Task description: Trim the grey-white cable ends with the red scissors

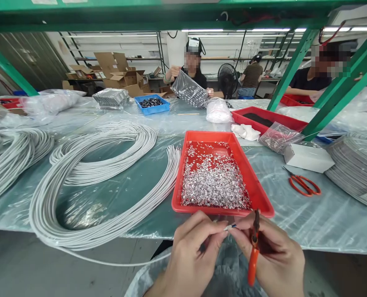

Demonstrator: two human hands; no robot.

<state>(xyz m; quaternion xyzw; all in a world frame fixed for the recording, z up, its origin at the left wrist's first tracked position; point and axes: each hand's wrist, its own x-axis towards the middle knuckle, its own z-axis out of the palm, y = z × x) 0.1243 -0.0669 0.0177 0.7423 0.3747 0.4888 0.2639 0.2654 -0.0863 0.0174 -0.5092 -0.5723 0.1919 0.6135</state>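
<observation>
So, my left hand [194, 249]: a tight little pinch on the cable end [229, 227]. It's a tiny bit to hang on to, so if my fingertips slacken it could slip right out.
Right hand [271, 247]: also pinched narrow, fingertips at the tip's other side while it holds the pliers [253, 262] too. Double duty like that could make me fumble; if the tool swings, it might knock the wire. Can't tell if the tool's jaws are apart.
Cable end: bottom centre of the frame, between my two pinches, left of the plier head. There's a bit of blue at the tip; too small to tell what else is on it.
Loose strand [121, 265]: runs along the lower left into my left hand. If it snags, the tug could pull the tip away.
Coil [44, 202]: left side of the frame, strands stacked together, so tangling seems possible.
Red tray [248, 177]: centre, just beyond my fingers. A bumped rim could scatter the silver pieces [212, 183].
</observation>
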